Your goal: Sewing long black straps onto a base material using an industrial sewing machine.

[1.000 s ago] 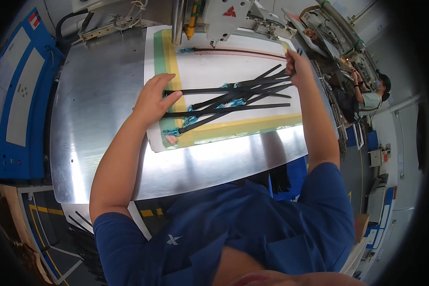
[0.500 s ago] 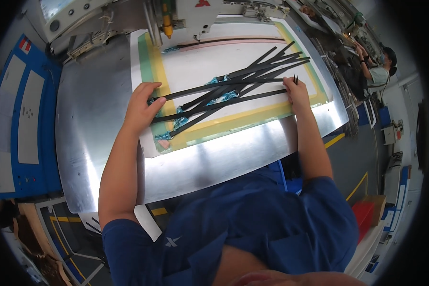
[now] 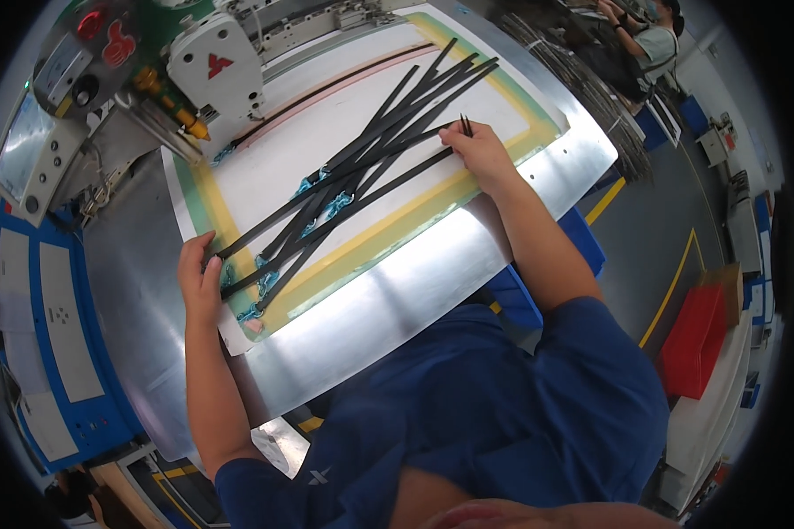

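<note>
Several black straps (image 3: 379,132) lie crossed on a white board (image 3: 238,203) with green and yellow borders, crinkled turquoise pieces (image 3: 337,204) wrapped at points along them. My left hand (image 3: 199,273) grips the left end of a strap, thumb and fingers curled over it. My right hand (image 3: 481,154) pinches a strap near its right end and also holds slim black points sticking upward, apparently tweezers (image 3: 467,123). A single strap (image 3: 326,84) lies apart on a pink strip along the board's back, beside the machine head (image 3: 216,66).
The board rests on a steel table (image 3: 132,335). A blue cabinet (image 3: 66,353) and control panel (image 3: 22,159) stand left. Right are a co-worker (image 3: 644,44), bundled dark strips (image 3: 591,106) and a red bin (image 3: 697,339); a blue bin (image 3: 516,295) sits under the table edge.
My right hand has come down from the board's far right toward me onto a strap. My left hand still holds the left ends. The view has turned, so board and straps appear more slanted.
</note>
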Demonstrator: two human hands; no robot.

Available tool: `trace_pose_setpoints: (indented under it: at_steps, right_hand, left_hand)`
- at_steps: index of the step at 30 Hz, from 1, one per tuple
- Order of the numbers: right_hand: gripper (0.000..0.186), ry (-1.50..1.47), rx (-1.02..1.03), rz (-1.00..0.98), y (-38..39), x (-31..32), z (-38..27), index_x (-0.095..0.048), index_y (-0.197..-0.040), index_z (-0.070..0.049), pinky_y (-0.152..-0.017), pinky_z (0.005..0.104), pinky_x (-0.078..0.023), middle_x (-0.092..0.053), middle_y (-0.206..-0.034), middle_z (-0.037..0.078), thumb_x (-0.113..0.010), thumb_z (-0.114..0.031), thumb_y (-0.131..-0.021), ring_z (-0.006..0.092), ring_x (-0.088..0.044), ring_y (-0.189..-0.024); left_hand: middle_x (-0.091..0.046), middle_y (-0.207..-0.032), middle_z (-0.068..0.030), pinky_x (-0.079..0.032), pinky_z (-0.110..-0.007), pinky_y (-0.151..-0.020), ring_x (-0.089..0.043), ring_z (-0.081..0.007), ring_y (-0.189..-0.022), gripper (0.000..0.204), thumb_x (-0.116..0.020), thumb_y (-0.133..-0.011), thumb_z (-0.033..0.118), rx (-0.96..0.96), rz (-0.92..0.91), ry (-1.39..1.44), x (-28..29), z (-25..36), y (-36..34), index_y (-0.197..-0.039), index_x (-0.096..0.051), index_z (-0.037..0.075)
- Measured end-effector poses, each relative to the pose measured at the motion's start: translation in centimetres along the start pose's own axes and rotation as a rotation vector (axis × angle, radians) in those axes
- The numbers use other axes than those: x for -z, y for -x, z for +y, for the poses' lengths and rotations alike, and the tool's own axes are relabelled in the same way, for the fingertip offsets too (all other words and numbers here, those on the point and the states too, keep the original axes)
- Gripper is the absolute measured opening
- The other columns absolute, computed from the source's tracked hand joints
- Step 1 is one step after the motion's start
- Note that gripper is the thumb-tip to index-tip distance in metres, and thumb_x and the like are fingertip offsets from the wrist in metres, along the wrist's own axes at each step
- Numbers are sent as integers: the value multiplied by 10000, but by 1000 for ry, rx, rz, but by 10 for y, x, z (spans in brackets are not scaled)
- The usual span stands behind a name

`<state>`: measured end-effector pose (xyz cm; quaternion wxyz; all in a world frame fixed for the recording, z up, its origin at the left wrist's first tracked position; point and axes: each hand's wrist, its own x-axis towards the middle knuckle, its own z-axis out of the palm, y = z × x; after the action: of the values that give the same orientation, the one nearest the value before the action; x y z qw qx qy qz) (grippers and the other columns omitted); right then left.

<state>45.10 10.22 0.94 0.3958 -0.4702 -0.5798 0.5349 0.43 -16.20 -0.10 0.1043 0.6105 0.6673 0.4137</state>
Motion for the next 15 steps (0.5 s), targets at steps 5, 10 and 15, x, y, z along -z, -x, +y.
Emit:
trace_pose_setpoints:
  at_steps: [5,10,15]
  right_hand:
    - [208,-84,-126,-49,31,33,-18,-671,-879,-104,-465,228,-252,-495,-664,-61,-697,-262,-1011,34,-364,-513]
    - [385,42,-244,-779,123,141,-14,-738,-869,-27,-534,271,-401,-640,-748,17,-610,-325,-1077,83,-534,-601]
    - [437,-493,-934,-493,252,186,136,-736,-1033,-12,-501,273,-422,-677,-810,55,-569,-413,-1086,89,-531,-566]
  left_hand:
    - [-647,-1172,-172,-469,-389,-986,-617,-304,-1107,540,-578,-958,380,-35,22,27,-7,-5,-2,-1281,-662,-44]
    - [-642,-1189,-175,-466,-395,-995,-619,-297,-1117,567,-532,-1005,432,19,24,-27,-6,-7,6,-1284,-649,-49]
    - [-611,-1286,-209,-423,-451,-1083,-587,-370,-1222,652,-494,-1014,523,-44,-35,-173,-1,-9,2,-1309,-630,-42]
